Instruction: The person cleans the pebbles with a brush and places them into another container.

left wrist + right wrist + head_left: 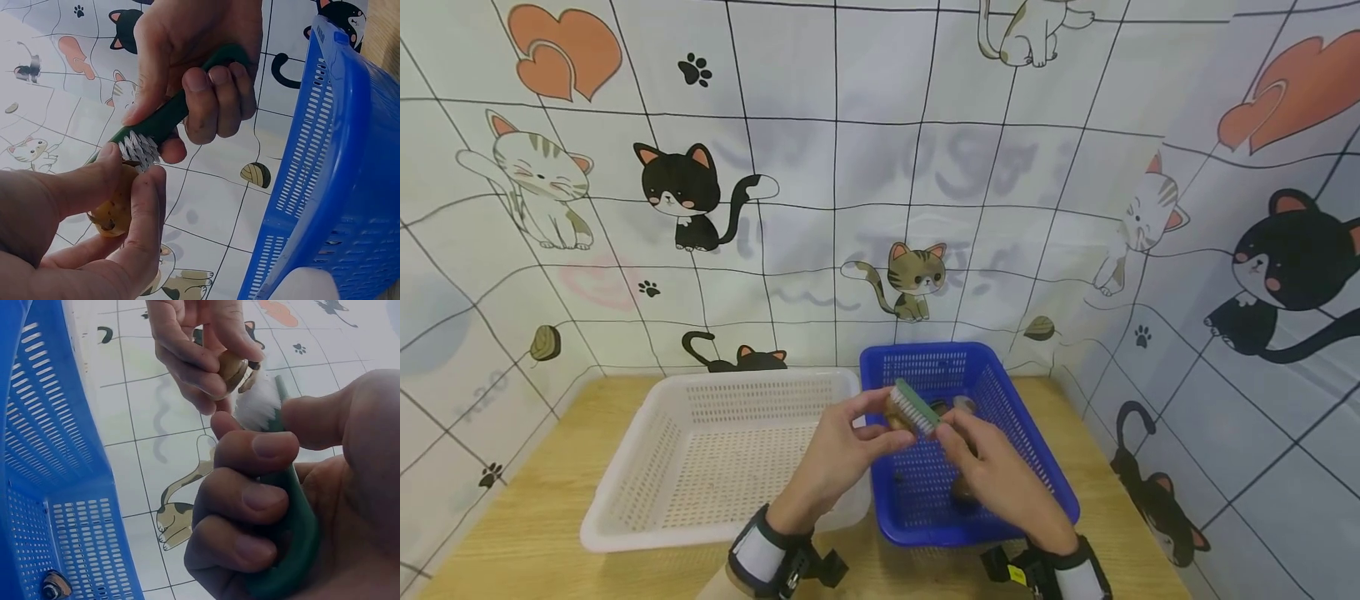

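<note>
My left hand [842,442] pinches a rounded, yellow-brown shell [115,209] between thumb and fingers. Dark bits cling to the shell's surface in the left wrist view. Curled round the green handle of a small scrub brush [917,403], my right hand [1000,471] holds its white bristles right at the shell's edge. Both hands are raised over the blue basket [1063,492] in the head view. Inside that basket lie several brownish shells, among them a striped one [56,585] near a corner and a dark one [962,490] partly hidden by my right hand.
A white plastic basket [625,508] stands to the left of the blue one on a wooden tabletop [512,508]. Behind and on both sides hangs a white grid-patterned sheet [805,183] printed with cats and hearts. Each wrist wears a strapped camera.
</note>
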Tool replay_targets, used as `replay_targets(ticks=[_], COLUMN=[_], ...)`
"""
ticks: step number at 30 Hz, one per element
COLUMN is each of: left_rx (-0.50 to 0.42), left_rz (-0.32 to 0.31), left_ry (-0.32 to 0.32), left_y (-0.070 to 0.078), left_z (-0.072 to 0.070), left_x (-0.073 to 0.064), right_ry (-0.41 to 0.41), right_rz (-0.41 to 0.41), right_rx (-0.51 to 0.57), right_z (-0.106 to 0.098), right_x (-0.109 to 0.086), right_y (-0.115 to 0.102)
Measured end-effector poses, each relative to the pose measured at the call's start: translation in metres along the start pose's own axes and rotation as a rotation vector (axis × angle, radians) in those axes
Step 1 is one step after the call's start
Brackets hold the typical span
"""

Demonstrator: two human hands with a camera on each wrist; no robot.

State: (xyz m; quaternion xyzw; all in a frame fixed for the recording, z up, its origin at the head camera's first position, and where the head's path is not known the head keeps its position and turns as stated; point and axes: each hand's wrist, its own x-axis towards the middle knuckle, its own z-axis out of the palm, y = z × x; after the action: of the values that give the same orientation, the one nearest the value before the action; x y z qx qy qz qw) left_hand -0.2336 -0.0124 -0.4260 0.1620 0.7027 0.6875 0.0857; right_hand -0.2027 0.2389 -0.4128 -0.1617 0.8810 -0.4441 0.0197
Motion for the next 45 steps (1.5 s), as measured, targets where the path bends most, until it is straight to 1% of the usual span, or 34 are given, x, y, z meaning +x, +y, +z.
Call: replay_targets(ticks=[4,9,14,20,24,28,31,38,45], left_rx=[0.005,0.004,0.001,-0.009,-0.009,-0.008,-0.004,-0.002,-0.011], left_rz=[0.002,0.003,0.007,0.019,0.022,0.019,0.021,0.025,0.031], left_ry=[0.004,0.009,0.006,-0.003,0.017,0.035,0.034,0.018,0.009], left_y=[-0.0003,-0.0015,-0.0020,-0.0019,-0.0007,0.0008,0.0017,0.0022,0.0026], left_z=[-0.0003,0.0001,0.0004,0.0002,0.0001,0.0001,0.0005,0.0026,0.0030], left_x=[0.0002,-0.0004,-0.0010,-0.0008,-0.0004,0.0001,0.0003,-0.0011,-0.0015], right_ry=[0.021,0.006,0.013,0.012,0.024,0.051,0.057,0.032,0.052], right_rz=[0.004,-0.011,-0.029,-0.004,0.010,0.010,0.002,-0.005,-0.020], right_rx=[0.001,0.029,0.000,0.017,0.028,0.009,0.004,0.051,0.025], right_z=[0.0006,0.0019,0.0042,0.0023,0.0011,0.0003,0.0007,0.0037,0.0061], right_x=[0.0002,-0.0003,0.0008,0.0012,0.0021,0.0032,0.0031,0.0006,0.0004], right_y=[-0.0014,-0.0003,0.0010,0.0008,-0.0010,-0.0023,-0.0026,-0.0026,-0.0036])
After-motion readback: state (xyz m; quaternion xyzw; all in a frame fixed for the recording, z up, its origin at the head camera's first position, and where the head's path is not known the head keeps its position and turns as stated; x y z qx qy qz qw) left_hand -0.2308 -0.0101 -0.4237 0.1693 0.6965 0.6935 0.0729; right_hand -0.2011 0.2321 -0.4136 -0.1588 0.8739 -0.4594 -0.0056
